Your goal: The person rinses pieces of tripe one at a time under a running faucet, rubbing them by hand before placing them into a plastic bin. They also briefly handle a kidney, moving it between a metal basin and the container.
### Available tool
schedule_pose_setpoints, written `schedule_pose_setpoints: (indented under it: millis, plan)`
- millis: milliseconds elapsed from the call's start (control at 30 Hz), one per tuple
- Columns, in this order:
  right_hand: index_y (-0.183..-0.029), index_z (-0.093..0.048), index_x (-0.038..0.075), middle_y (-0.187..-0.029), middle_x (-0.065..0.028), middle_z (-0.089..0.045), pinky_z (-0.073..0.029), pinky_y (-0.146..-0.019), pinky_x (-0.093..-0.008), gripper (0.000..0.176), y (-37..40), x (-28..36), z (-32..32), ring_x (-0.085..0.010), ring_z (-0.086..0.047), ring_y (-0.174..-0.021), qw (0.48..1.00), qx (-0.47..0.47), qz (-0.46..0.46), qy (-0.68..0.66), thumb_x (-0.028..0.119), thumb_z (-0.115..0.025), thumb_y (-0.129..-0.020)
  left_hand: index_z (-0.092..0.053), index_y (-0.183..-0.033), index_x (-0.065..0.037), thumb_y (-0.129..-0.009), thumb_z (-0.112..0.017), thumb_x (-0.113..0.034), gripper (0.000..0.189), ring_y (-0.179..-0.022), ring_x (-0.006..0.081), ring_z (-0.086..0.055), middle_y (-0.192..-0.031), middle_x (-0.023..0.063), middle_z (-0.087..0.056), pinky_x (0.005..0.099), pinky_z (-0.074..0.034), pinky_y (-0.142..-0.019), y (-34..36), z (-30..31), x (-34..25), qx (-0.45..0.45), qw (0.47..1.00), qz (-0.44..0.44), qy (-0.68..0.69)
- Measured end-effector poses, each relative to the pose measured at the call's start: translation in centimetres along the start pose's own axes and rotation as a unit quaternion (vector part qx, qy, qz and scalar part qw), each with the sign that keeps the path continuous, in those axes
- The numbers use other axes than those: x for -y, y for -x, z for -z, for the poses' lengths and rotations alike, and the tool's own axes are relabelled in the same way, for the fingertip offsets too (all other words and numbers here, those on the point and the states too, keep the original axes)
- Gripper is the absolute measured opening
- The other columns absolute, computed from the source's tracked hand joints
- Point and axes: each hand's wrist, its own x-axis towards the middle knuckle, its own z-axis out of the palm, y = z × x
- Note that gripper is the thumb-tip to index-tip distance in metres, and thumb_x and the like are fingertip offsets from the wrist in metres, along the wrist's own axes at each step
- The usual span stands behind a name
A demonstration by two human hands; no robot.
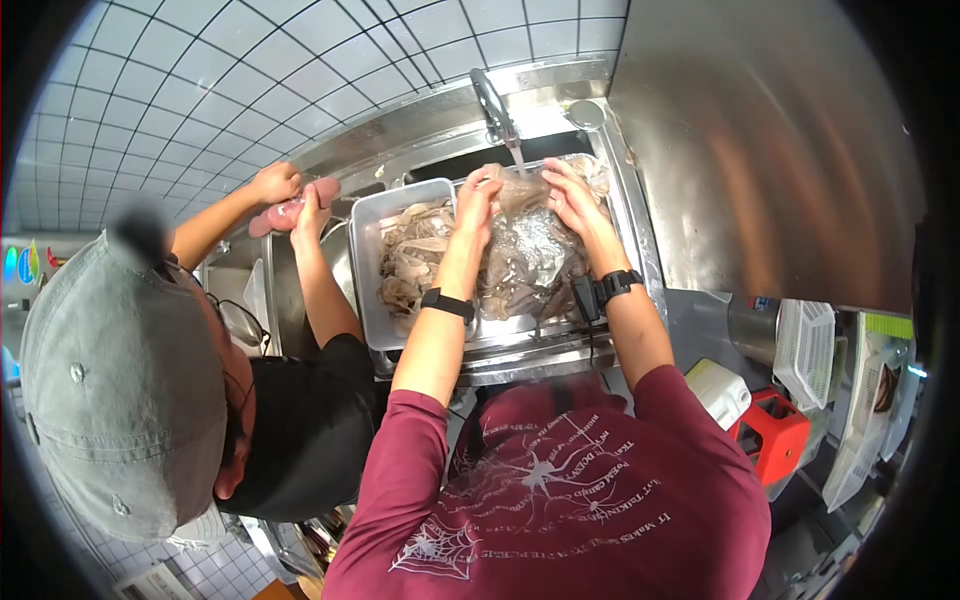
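Note:
Under the running faucet [492, 105], a greyish-brown, skin-like piece [522, 192] is held between my two hands. My left hand [478, 203] grips its left side with bent fingers. On the other side my right hand [572, 198] has its fingers curled at the piece's edge. Below them, a metal tray [520, 325] holds water and more brownish pieces [530, 265]. Left of it stands a translucent white bin [366, 262] with similar pale brown pieces [420, 250] inside, partly behind my left forearm.
At the left, a co-worker in a grey cap [130, 380] holds a pink item [290, 213] over the neighbouring sink. A steel panel [770, 150] rises at the right. A red stool [770, 435] and white baskets [805, 350] are at the lower right.

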Motion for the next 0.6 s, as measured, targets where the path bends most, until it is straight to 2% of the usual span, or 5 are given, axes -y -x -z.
schedule_pose_setpoints:
  millis: [100,300,433,533,600]
  plan:
    - [-0.119,-0.054,0.01,-0.111,-0.0097,-0.055,-0.044,-0.067,-0.0248,0.043,1.7,2.9,-2.9,-0.0142,-0.055,-0.087,0.973,-0.116,0.044,0.193,0.006,-0.063,-0.077,-0.061,-0.102,-0.011,-0.079,-0.064,-0.012,0.023,-0.067,0.0058,-0.052,-0.083,-0.0031,-0.06,0.0207,-0.037,-0.053,-0.4,1.2,0.7,-0.056,0.993,-0.017,-0.103]
    - [-0.115,-0.058,0.006,-0.091,-0.0036,-0.061,-0.045,-0.073,-0.021,0.038,-1.5,4.0,-2.0,-0.0098,-0.056,-0.083,0.965,-0.005,0.123,0.232,-0.006,-0.056,-0.079,-0.061,-0.091,-0.003,-0.081,-0.06,-0.009,0.011,-0.059,0.009,-0.054,-0.076,0.0033,-0.061,0.0222,-0.038,-0.047,-1.6,1.2,2.2,-0.115,0.992,-0.041,-0.032]
    - [-0.117,-0.057,0.007,-0.087,-0.0034,-0.064,-0.046,-0.07,-0.024,0.039,-2.8,5.9,-2.5,-0.0098,-0.057,-0.078,0.9,0.037,0.208,0.381,-0.003,-0.055,-0.079,-0.058,-0.088,-0.005,-0.083,-0.058,-0.009,0.006,-0.049,0.0078,-0.044,-0.073,0.0032,-0.056,0.0219,-0.032,-0.039,-1.6,2.0,1.7,-0.118,0.992,0.024,0.034]
    - [-0.119,-0.056,0.017,-0.086,-0.0067,-0.064,-0.047,-0.07,-0.027,0.044,-2.7,6.5,-3.2,-0.0102,-0.058,-0.077,0.77,0.022,0.272,0.577,-0.002,-0.053,-0.08,-0.057,-0.089,-0.006,-0.084,-0.057,-0.008,0.006,-0.044,0.0071,-0.036,-0.067,0.0002,-0.051,0.0205,-0.027,-0.036,-1.4,2.2,1.0,-0.149,0.987,0.015,0.056]
    - [-0.122,-0.054,0.014,-0.091,-0.0058,-0.064,-0.047,-0.074,-0.0264,0.045,-4.1,6.2,-2.7,-0.0109,-0.057,-0.081,0.81,0.047,0.229,0.539,-0.002,-0.054,-0.08,-0.06,-0.089,-0.004,-0.081,-0.058,-0.007,0.009,-0.046,0.0075,-0.041,-0.067,0.0009,-0.056,0.0218,-0.032,-0.039,-1.3,2.7,1.1,-0.125,0.991,-0.013,0.05]
